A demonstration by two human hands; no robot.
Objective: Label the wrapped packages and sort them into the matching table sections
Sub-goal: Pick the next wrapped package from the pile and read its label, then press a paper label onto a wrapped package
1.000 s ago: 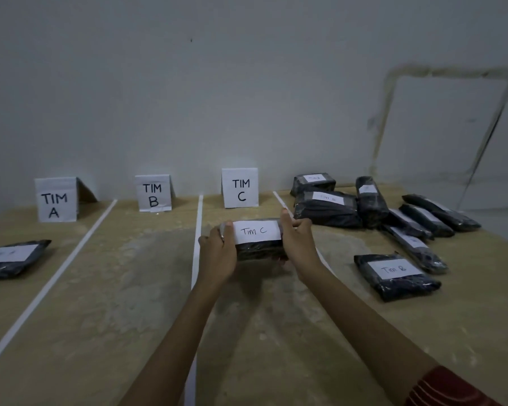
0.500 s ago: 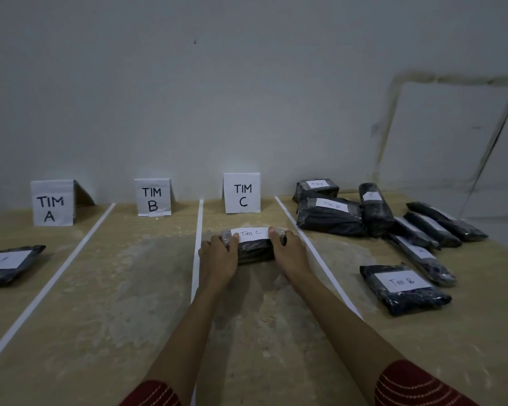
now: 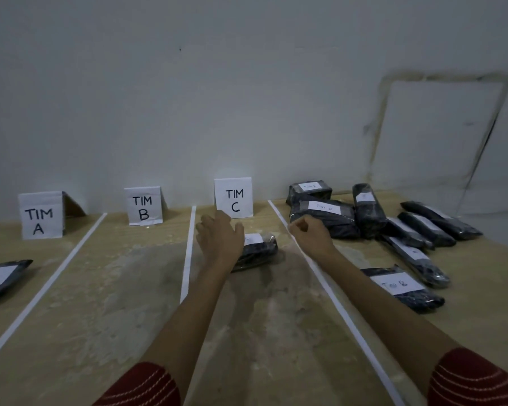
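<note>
A grey wall [image 3: 247, 98] backs the tan surface [image 3: 100, 303], which three white tape lines [image 3: 188, 253] divide. We count ten black wrapped packages [image 3: 324, 221]: eight lying right of the TIM C sign [image 3: 233, 197], one far left of it, one package [image 3: 261, 250] just before it. Three signs [image 3: 144, 209] stand along the wall. Our left hand [image 3: 220, 238] hovers over that package, fingers [image 3: 211, 222] straight, relaxed; our right hand [image 3: 311, 234], fingers loosely curled, holds nothing.

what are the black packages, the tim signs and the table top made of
Black packages: seemingly thin plastic film, fairly glossy; it wrinkles and catches light.
Signs: white paper or thin card, matte; the TIM A sign shows a folded back flap.
Table top: probably plywood or similar board, matte tan, with a worn greyish patch.
</note>
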